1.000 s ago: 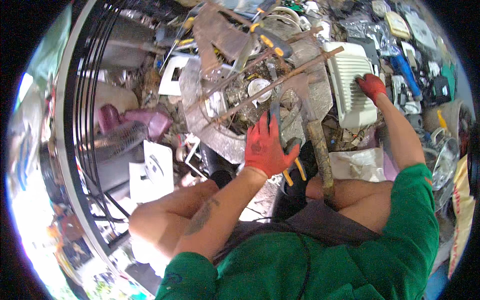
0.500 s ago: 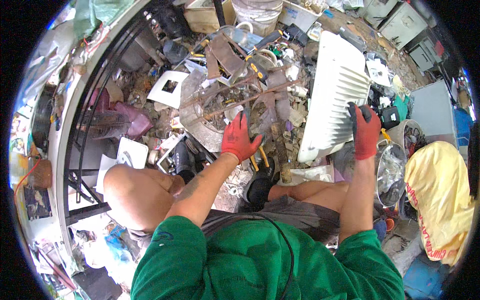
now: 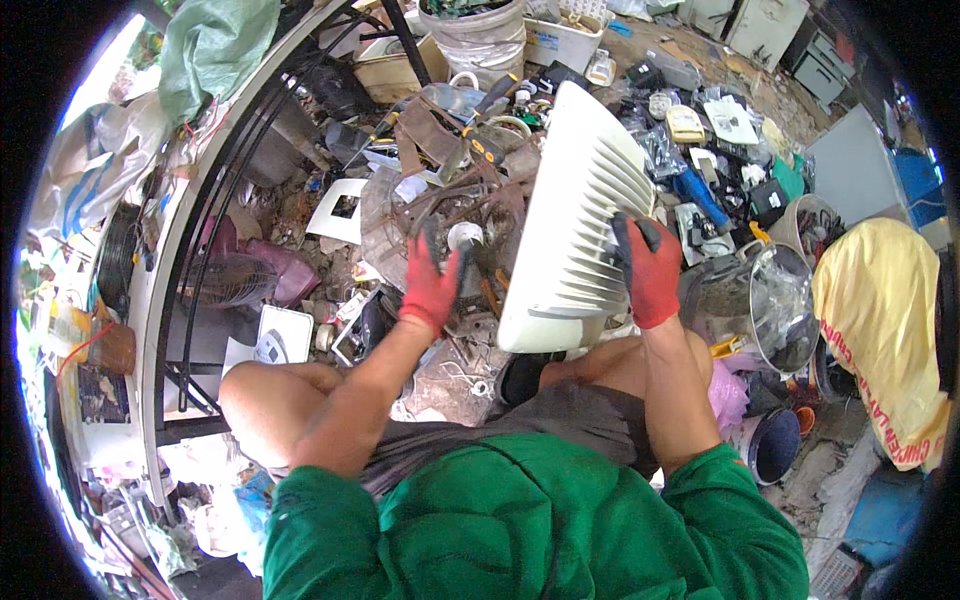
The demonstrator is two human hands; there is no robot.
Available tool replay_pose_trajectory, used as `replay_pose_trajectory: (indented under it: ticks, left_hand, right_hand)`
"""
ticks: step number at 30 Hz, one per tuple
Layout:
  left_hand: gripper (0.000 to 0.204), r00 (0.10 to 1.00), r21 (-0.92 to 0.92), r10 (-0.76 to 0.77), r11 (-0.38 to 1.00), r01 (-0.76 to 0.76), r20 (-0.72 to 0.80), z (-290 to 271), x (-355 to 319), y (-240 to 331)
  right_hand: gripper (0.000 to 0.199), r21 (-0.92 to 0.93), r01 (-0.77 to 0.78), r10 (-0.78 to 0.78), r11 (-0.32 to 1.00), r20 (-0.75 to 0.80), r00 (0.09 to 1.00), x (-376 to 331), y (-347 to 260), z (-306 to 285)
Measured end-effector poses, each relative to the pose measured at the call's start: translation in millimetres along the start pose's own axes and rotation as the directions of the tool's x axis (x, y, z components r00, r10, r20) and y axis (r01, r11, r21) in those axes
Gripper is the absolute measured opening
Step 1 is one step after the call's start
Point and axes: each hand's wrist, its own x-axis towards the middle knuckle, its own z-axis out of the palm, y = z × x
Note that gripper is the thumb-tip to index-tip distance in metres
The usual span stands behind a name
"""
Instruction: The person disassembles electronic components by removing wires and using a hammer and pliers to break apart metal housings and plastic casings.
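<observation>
My right hand [image 3: 652,272], in a red glove with dark fingertips, grips the right side of a large white ribbed plastic casing [image 3: 575,215]. The casing stands tilted in front of me, its slats facing right. My left hand [image 3: 432,285], gloved alike, is over the scrap pile with fingers and thumb apart. Just beyond its thumb lies a small white round piece [image 3: 464,236]; whether they touch I cannot tell. Orange handles [image 3: 491,296] show between that hand and the casing, partly hidden. Rusty metal scrap [image 3: 390,215] lies ahead of the left hand.
Yellow-and-black handled tools [image 3: 482,145] lie on the far scrap. A white bucket [image 3: 475,45] stands behind them. To the right are a clear tub [image 3: 782,305] and a yellow sack [image 3: 880,330]. A black metal frame [image 3: 225,180] runs along the left.
My right hand has moved left and slightly down, bringing the white casing closer to the middle. My left hand has shifted left, away from the orange handles. The view has shifted too.
</observation>
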Motion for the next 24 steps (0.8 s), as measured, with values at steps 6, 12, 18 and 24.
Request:
replay_pose_trajectory:
  ticks: [6, 12, 18, 24]
  left_hand:
    - [0.092, 0.914, -0.863, 0.159, 0.422, 0.28, 0.374, -119.6, -40.1, 120.9]
    - [0.091, 0.939, -0.443, -0.102, 0.861, 0.248, 0.328, -148.7, -172.7, 51.5]
    - [0.048, 0.911, -0.507, -0.346, 0.757, 0.413, 0.225, -152.1, -169.3, 57.3]
    - [0.059, 0.938, -0.429, -0.282, 0.887, 0.174, -0.202, -189.6, -132.1, 70.0]
  right_hand:
    - [0.024, -0.194, 0.223, -0.199, 0.955, 0.135, 0.971, -18.0, -80.3, 14.8]
    - [0.036, 0.216, 0.042, -0.103, 0.975, 0.28, 0.954, -32.2, -131.6, 77.4]
    - [0.04, 0.278, -0.086, -0.047, 0.957, 0.437, 0.898, -63.6, -115.8, 124.9]
    - [0.047, 0.268, -0.172, -0.09, 0.948, 0.743, 0.663, -72.5, -89.2, 128.4]
